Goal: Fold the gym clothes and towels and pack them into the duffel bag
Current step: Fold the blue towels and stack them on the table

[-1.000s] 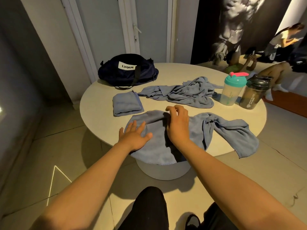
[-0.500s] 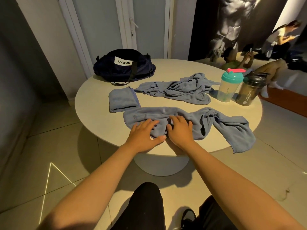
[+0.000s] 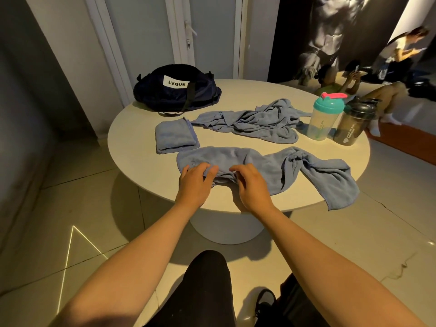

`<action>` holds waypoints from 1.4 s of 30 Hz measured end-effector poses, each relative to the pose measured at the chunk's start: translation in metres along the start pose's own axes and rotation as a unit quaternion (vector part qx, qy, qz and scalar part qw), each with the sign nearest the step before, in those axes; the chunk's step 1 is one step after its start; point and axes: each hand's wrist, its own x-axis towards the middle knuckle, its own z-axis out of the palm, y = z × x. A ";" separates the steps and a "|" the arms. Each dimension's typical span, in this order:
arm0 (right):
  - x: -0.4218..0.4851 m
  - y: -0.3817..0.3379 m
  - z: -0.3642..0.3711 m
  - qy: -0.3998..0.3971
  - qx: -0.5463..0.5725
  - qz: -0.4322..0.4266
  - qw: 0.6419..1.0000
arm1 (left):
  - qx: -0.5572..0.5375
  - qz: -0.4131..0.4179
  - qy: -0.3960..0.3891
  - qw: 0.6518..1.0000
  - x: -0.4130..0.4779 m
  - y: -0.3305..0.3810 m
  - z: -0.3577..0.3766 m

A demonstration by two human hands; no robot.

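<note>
Long pale-blue terry towel (image 3: pixel 266 161) lay crumpled along the near edge of the round cream table (image 3: pixel 132 142), its right end hanging over. My left hand (image 3: pixel 197 178) and right hand (image 3: pixel 250 182), side by side, curled their fingers round its bunched near hem. To fold it well, I judged I should pull the hem taut and untwist the right end first.

A folded blue towel (image 3: pixel 174 135) sat toward the left edge. Another crumpled blue towel (image 3: pixel 250 121) lay mid-table. The navy duffel bag (image 3: pixel 177 90) was at the far-left edge, and a teal-lidded shaker bottle (image 3: pixel 324 116) and a dark shaker bottle (image 3: pixel 354 123) were at the right edge. Pale floor tiles (image 3: pixel 82 185) lay below, with a white door (image 3: pixel 212 31) behind.
</note>
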 end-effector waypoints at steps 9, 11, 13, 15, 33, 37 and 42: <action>0.005 -0.018 -0.009 -0.100 -0.098 -0.019 0.990 | 0.268 -0.053 -0.033 0.962 0.006 0.017 -0.044; 0.009 -0.020 -0.007 -0.180 -0.196 0.040 0.963 | 0.334 -0.059 -0.051 0.939 0.011 0.017 -0.049; 0.010 -0.023 -0.004 -0.250 -0.225 0.113 0.935 | 0.315 -0.038 -0.066 0.946 0.015 0.013 -0.046; 0.015 -0.026 -0.003 -0.285 -0.215 0.173 0.918 | 0.177 -0.044 -0.131 0.974 0.014 0.011 -0.043; 0.050 0.009 -0.012 -0.229 -0.223 0.262 0.910 | 0.139 -0.006 -0.117 0.983 0.031 -0.019 -0.022; 0.050 0.008 -0.009 -0.216 -0.176 0.186 0.942 | 0.239 -0.010 -0.187 0.953 0.034 -0.026 -0.015; 0.054 -0.002 0.000 -0.247 -0.145 0.178 0.942 | 0.280 -0.046 -0.142 0.948 0.044 -0.019 -0.027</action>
